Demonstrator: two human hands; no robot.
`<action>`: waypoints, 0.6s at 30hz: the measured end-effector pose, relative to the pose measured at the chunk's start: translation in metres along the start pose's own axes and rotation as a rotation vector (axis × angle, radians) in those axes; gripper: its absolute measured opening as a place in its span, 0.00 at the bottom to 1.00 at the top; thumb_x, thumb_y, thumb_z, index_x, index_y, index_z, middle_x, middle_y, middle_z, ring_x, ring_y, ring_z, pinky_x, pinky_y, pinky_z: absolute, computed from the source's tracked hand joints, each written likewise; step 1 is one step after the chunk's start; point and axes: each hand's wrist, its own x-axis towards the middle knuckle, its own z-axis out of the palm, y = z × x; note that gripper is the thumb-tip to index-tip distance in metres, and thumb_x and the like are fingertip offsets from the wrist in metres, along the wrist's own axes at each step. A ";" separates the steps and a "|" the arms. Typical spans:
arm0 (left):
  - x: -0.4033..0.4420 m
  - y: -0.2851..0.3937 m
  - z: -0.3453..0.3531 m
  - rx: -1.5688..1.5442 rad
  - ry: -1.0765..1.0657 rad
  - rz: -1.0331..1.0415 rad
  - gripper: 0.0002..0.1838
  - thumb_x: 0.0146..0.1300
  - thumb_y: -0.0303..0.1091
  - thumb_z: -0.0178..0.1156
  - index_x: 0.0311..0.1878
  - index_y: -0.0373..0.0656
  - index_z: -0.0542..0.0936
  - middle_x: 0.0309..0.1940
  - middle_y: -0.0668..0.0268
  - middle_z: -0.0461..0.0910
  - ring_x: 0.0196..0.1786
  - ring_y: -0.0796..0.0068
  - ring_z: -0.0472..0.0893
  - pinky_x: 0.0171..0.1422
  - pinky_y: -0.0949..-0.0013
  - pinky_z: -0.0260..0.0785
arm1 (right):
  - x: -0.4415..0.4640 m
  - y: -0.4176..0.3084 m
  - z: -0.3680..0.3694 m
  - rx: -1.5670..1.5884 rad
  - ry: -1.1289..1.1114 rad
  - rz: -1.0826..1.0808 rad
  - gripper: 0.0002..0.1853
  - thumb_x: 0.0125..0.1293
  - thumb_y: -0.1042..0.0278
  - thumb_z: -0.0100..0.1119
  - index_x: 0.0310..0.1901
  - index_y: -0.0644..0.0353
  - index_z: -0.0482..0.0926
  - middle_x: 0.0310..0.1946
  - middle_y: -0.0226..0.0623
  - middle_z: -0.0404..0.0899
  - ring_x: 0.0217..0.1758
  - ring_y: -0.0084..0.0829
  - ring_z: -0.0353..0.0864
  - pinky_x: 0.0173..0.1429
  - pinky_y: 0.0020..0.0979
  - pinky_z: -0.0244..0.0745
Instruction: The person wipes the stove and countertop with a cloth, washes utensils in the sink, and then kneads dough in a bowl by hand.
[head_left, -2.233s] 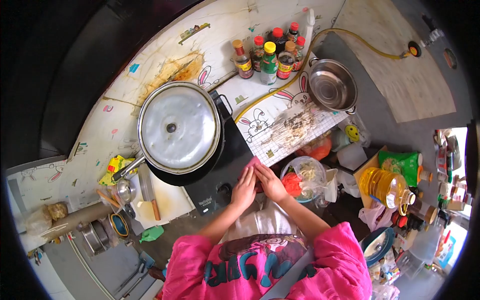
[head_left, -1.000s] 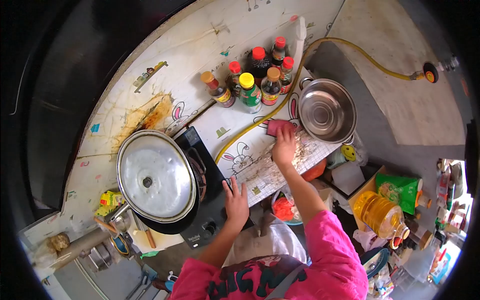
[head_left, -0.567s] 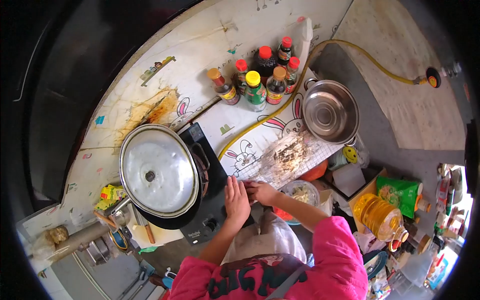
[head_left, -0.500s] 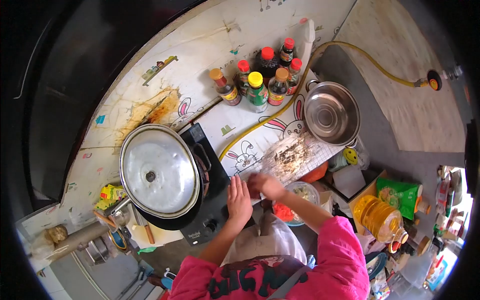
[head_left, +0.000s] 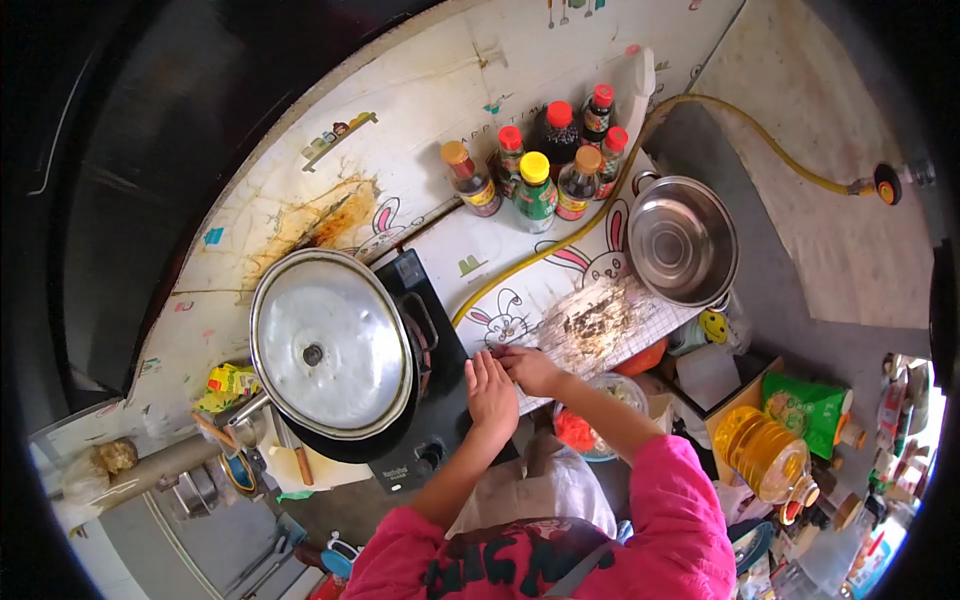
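My left hand lies flat with its fingers stretched out, at the right edge of the black gas stove. Close beside its fingertips is my right hand, its fingers curled and partly hidden; what they hold, if anything, cannot be made out. Left of both hands, a large domed metal lid covers a wok on the burner. A white counter with rabbit drawings and a scorched, worn patch extends beyond my right hand.
Several sauce bottles stand against the wall. A yellow gas hose crosses the counter near an uncovered steel pot. Below right are a bowl with red and pale food and an oil jug. A knife lies at lower left.
My right hand, blurred by motion earlier, now shows clearly with its fingers against the left fingertips. The left hand stays flat in about the same place. The whole view has shifted slightly.
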 end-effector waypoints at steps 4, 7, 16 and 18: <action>0.020 0.003 -0.009 -0.217 0.239 -0.006 0.26 0.62 0.30 0.45 0.62 0.26 0.65 0.68 0.45 0.58 0.73 0.51 0.53 0.76 0.47 0.34 | 0.035 0.021 -0.074 0.079 0.104 0.442 0.18 0.48 0.77 0.55 0.44 0.59 0.80 0.49 0.39 0.78 0.52 0.45 0.72 0.58 0.37 0.70; 0.039 0.007 -0.016 -0.237 0.276 -0.045 0.25 0.61 0.29 0.46 0.61 0.25 0.65 0.68 0.45 0.58 0.73 0.50 0.53 0.75 0.46 0.35 | 0.081 0.036 -0.104 -0.143 0.608 0.407 0.17 0.49 0.80 0.52 0.42 0.60 0.80 0.50 0.43 0.77 0.54 0.46 0.72 0.60 0.37 0.69; 0.071 0.018 0.008 -0.072 0.201 -0.053 0.23 0.58 0.35 0.50 0.54 0.29 0.74 0.57 0.47 0.71 0.64 0.51 0.66 0.72 0.50 0.46 | 0.147 0.071 -0.046 -0.465 -0.120 0.646 0.27 0.65 0.66 0.40 0.66 0.62 0.61 0.71 0.48 0.53 0.74 0.47 0.51 0.74 0.42 0.49; 0.069 0.018 0.013 -0.054 0.117 -0.034 0.25 0.60 0.36 0.48 0.56 0.27 0.72 0.60 0.44 0.69 0.66 0.50 0.64 0.75 0.51 0.42 | 0.159 0.078 -0.043 -0.383 -0.061 0.578 0.27 0.64 0.69 0.42 0.66 0.63 0.61 0.71 0.49 0.53 0.74 0.48 0.51 0.75 0.40 0.49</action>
